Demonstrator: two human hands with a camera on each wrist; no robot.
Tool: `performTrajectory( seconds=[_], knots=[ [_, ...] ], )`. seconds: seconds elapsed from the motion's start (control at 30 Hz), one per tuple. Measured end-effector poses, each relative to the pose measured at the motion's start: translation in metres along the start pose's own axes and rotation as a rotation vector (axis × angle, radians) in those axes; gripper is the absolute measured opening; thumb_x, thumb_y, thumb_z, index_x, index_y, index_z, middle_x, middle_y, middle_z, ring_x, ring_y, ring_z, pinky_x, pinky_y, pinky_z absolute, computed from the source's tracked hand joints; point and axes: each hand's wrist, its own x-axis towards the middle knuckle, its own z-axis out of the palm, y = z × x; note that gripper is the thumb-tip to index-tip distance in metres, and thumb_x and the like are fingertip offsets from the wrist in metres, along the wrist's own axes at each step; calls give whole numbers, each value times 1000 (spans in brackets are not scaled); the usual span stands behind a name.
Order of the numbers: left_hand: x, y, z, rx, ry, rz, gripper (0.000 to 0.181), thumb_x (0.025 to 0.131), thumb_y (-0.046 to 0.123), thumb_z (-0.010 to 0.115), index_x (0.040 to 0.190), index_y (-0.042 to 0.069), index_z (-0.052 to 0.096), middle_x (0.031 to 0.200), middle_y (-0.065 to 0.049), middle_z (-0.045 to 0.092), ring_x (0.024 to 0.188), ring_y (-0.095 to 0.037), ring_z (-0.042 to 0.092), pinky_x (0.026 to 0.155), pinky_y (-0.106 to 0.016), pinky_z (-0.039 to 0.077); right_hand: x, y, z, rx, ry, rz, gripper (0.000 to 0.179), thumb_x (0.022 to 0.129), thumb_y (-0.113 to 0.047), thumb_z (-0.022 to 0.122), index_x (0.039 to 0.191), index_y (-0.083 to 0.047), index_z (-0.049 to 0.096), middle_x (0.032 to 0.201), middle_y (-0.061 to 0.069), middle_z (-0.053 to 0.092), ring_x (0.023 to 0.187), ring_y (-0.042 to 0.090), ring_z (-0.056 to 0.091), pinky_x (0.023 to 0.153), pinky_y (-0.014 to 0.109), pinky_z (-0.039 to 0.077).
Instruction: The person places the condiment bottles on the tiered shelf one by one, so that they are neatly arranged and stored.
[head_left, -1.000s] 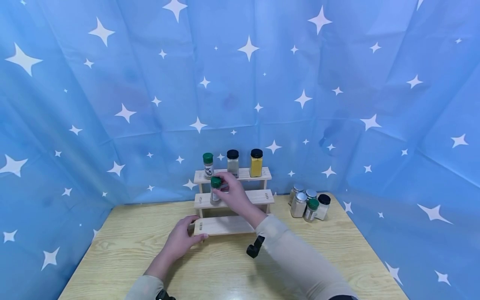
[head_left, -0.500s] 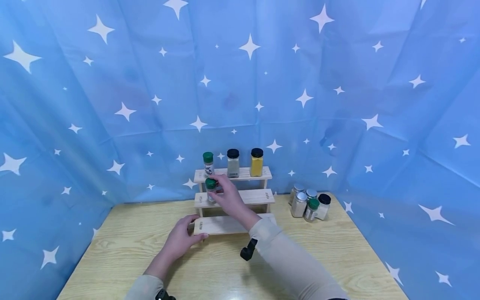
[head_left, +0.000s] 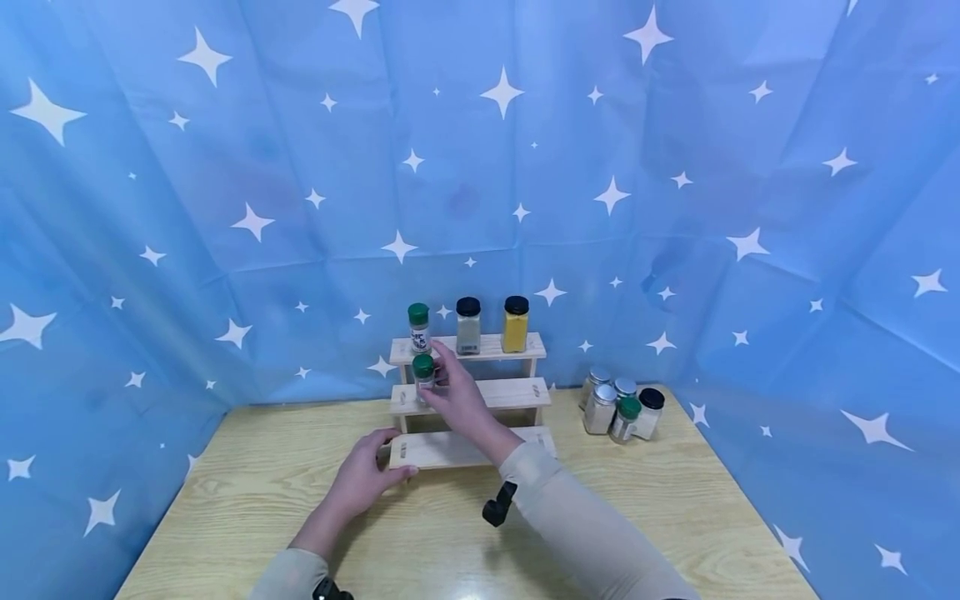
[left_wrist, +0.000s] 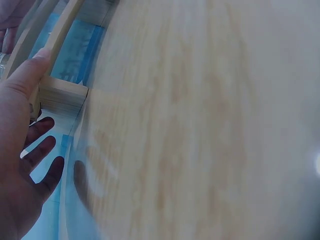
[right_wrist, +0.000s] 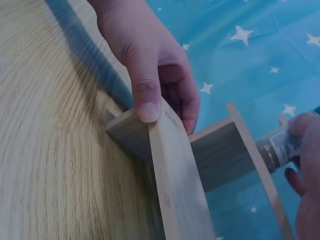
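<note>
A three-tier wooden display rack (head_left: 468,448) stands on the table. My left hand (head_left: 360,475) grips the left end of its lowest tier; in the left wrist view the thumb of that hand (left_wrist: 20,100) lies along the front edge. On the left part of the middle tier is a green-capped spice jar (head_left: 423,367), held between the thumb and fingers of my right hand (head_left: 463,402). The right wrist view shows the clear base of this jar (right_wrist: 272,154) right at the tier board. Behind it, another green-capped spice jar (head_left: 419,327) stands on the top tier.
Also on the top tier are a black-capped jar of pale grey contents (head_left: 468,327) and a black-capped jar of yellow spice (head_left: 515,325). Several more jars (head_left: 600,410) cluster at the table's back right. A blue star-printed curtain (head_left: 480,200) hangs close behind the table (head_left: 247,483).
My right hand has shifted the green-capped jar slightly left along the middle tier. My left hand has stayed on the lowest tier's end.
</note>
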Motion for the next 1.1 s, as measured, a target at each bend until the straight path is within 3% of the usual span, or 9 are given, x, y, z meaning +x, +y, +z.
performTrajectory(
  seconds=[0.13,0.27,0.37,0.63,0.77,1.1],
  knots=[
    [0,2,-1,0,3,2,78,88,50,95,150,14,64,155,-15,62,143,-40,57,114,-63,53,-5,1,-9,59,21,48,99,98,-12,87,174,-33,27,142,9,62,131,26,65,115,48,55],
    [0,2,-1,-5,-1,-1,80,88,51,94,151,13,64,156,-15,60,144,-40,56,115,-62,52,-15,5,-25,71,36,57,90,99,-13,86,172,-19,33,144,12,62,134,32,63,115,52,54],
    [0,-1,0,-5,2,-9,81,88,52,94,152,13,63,157,-17,60,145,-42,56,116,-63,51,-26,6,-40,42,62,66,84,99,-11,85,168,-13,37,140,7,63,133,31,63,114,49,55],
    [1,-2,2,-2,-2,-6,81,88,52,93,152,12,63,155,-16,61,144,-41,57,115,-62,52,-68,22,-93,7,148,39,72,98,-6,86,159,-4,48,136,13,61,128,42,62,109,59,56],
    [0,-1,2,1,-3,-12,81,88,52,94,152,12,63,156,-17,60,144,-42,56,115,-63,51,-87,35,-120,-35,191,50,68,98,-6,86,156,-6,51,136,15,60,126,45,62,107,60,56],
    [0,1,0,-5,-10,-25,81,88,52,94,152,13,63,157,-17,59,147,-42,54,118,-65,49,-119,62,-173,-215,328,87,61,96,-1,85,149,2,55,133,20,60,121,37,60,102,57,57]
  ],
)
